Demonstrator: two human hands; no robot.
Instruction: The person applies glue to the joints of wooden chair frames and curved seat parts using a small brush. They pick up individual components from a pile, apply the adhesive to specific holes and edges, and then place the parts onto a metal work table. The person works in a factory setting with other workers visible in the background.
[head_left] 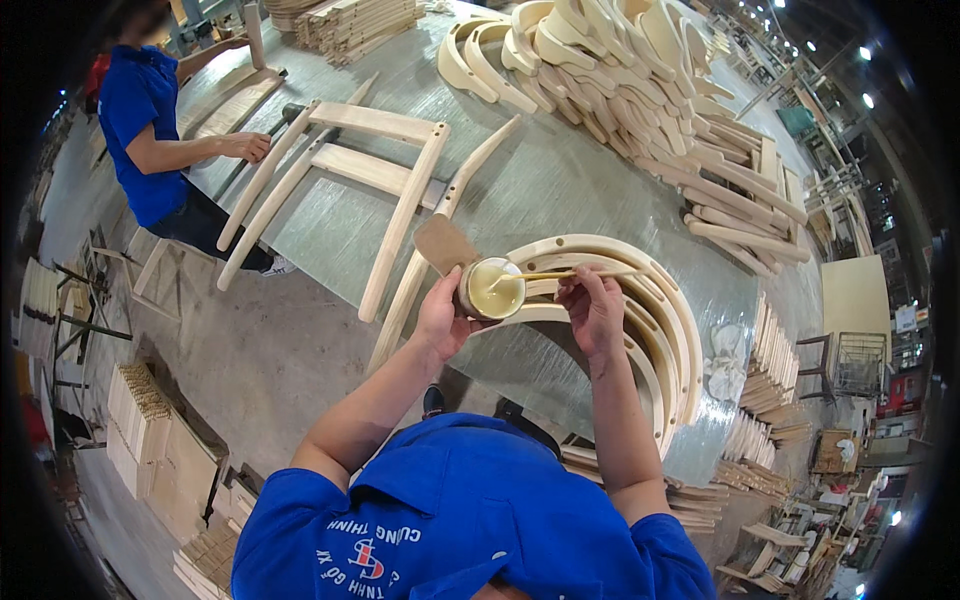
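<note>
The grey-topped table (580, 190) spreads out ahead of both hands' fingers. On it, a nest of curved wooden pieces (672, 300) lies behind and around the right fingers, arching past them on the far side and to their right. A wooden frame (405, 222) lies beyond and to the left of the left fingers. The left hand (440, 315) curls its fingers about a cup (468, 290), while the right hand (597, 310) has thumb and fingers pinched together on a thin stick (545, 275). Just beyond the left fingers is a flat brown piece (445, 243); I cannot tell whether they touch it. The cup sits directly left of the right fingers, a little apart, its mouth showing pale liquid (498, 295). The stick's long axis runs nearly level, left to right: one end reaches from the pinch into the cup, the other pokes out rightward.
</note>
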